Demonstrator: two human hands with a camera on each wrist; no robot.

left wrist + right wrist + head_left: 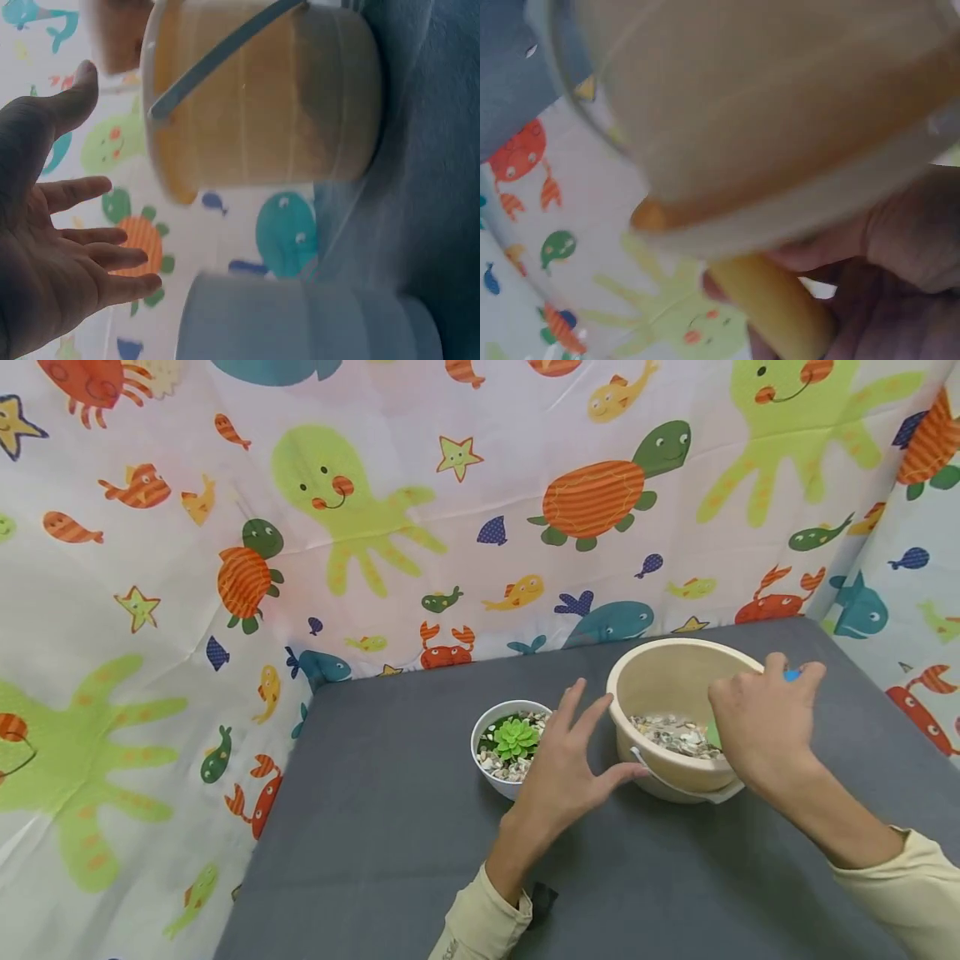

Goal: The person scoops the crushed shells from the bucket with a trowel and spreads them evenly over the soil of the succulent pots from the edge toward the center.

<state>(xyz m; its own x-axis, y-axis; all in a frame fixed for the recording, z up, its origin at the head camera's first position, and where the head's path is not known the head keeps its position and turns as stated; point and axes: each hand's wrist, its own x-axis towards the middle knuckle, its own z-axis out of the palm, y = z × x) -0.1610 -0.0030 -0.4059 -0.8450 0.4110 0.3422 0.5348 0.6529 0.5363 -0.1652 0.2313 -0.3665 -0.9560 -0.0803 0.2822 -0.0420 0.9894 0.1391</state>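
Note:
A cream bucket (678,789) stands at the right, with small shells and stones (675,735) in its bottom. Over its right rim, my right hand (772,718) grips a small trowel (776,300) by its yellow handle. A blue end of the handle shows above the fist, and a green part shows inside the bucket below it. My left hand (562,768) is spread in the air between the bucket and a white pot (506,789), holding nothing. In the pot sits a green succulent (517,738) among pebbles. The left wrist view shows the fingers apart from the bucket.
Both containers stand on a dark grey tabletop (375,802). A curtain with sea animals (480,568) hangs behind and along the sides. The bucket's pale carrying handle (693,792) hangs down in front. A small black object (542,902) lies by the left sleeve.

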